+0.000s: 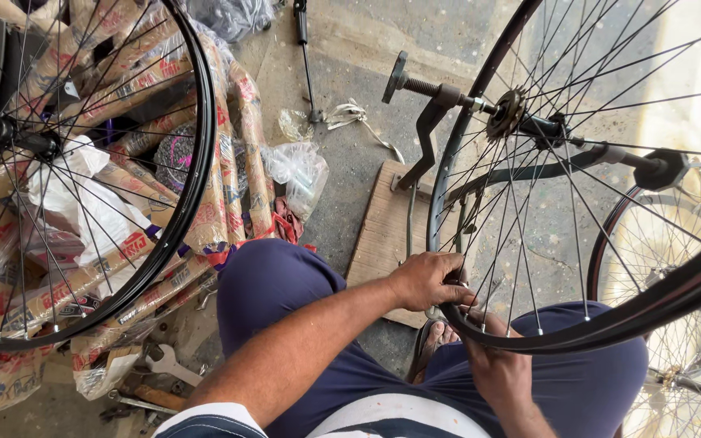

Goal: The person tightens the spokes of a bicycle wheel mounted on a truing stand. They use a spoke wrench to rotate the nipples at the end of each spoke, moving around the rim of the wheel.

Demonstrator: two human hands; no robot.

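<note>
A black spoked bicycle wheel (480,146) stands upright in a truing stand (427,134) in front of my knees, its hub and small sprocket (505,113) up high. My left hand (427,280) is closed over the lower rim. My right hand (492,361) sits just under the rim beside it, fingers pinched at a spoke end; whether it holds a small tool is hidden. My legs in dark blue trousers (273,284) spread either side of the stand.
A second black wheel (192,162) leans at the left against parts wrapped in brown paper (229,170). A wooden board (379,235) lies under the stand. Plastic bags (302,170), a spanner (168,365) and another wheel (675,243) at right lie on the concrete floor.
</note>
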